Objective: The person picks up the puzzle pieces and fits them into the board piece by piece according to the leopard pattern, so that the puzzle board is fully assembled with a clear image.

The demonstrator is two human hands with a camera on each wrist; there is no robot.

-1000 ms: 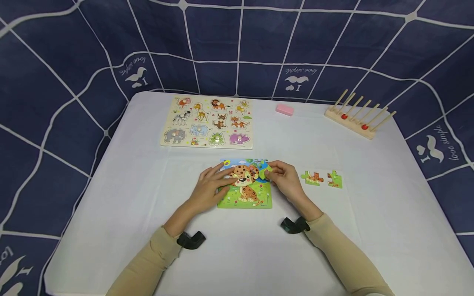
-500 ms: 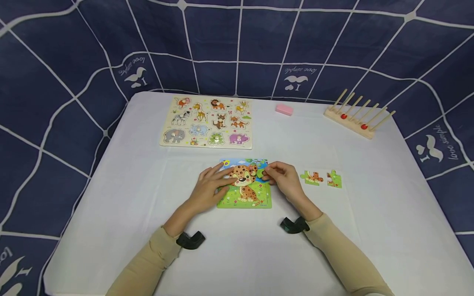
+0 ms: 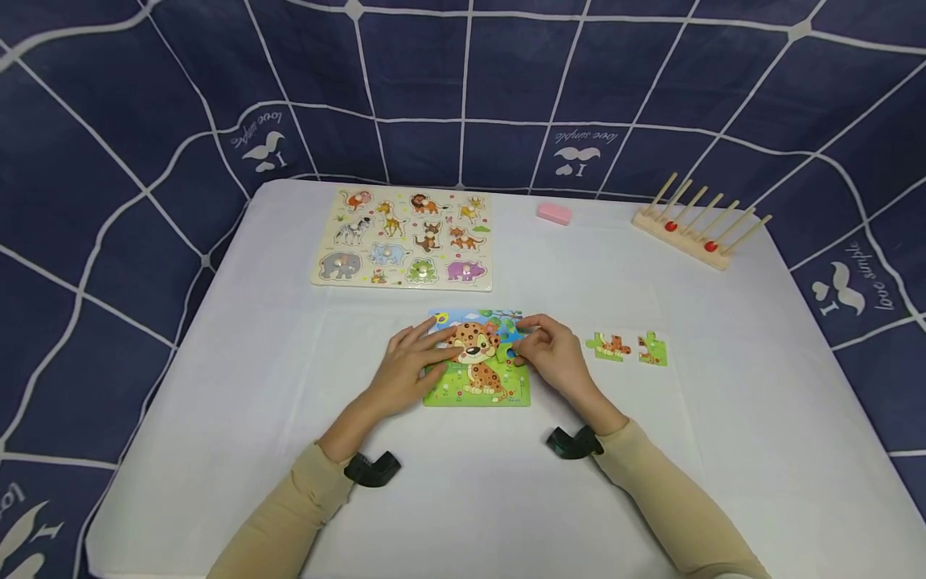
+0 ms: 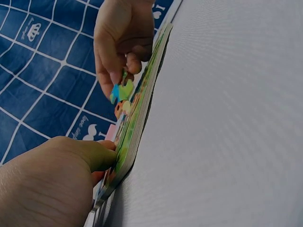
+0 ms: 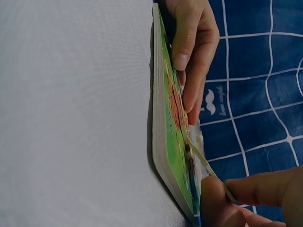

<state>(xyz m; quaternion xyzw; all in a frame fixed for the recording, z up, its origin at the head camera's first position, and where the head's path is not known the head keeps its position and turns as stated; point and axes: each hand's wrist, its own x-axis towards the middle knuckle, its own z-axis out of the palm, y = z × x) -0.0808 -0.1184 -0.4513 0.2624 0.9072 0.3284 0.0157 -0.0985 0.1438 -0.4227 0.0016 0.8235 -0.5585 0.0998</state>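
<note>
A leopard jigsaw puzzle (image 3: 473, 394) lies on the white table between both hands. My left hand (image 3: 412, 368) rests on its left side, fingers spread over the leopard's face. At the right edge, my right hand (image 3: 553, 351) pinches a green and blue jigsaw piece (image 4: 125, 90) between thumb and fingers. That piece is tilted in the right wrist view, its inner end low at the puzzle's surface and its outer end raised. Dark blue backing shows beside it. Two loose jigsaw pieces, one with orange paws (image 3: 612, 346) and one mostly green (image 3: 653, 350), lie right of the hand.
Behind the jigsaw lies a wooden animal peg puzzle (image 3: 405, 240). A pink block (image 3: 554, 213) sits at the back. At the back right stands a wooden rack (image 3: 682, 239) with upright pegs and two red beads. A dark blue checked cloth (image 3: 506, 80) hangs behind the table.
My right hand has turned the pinched jigsaw piece and shifted it slightly left and nearer over the puzzle. My left hand stays in place.
</note>
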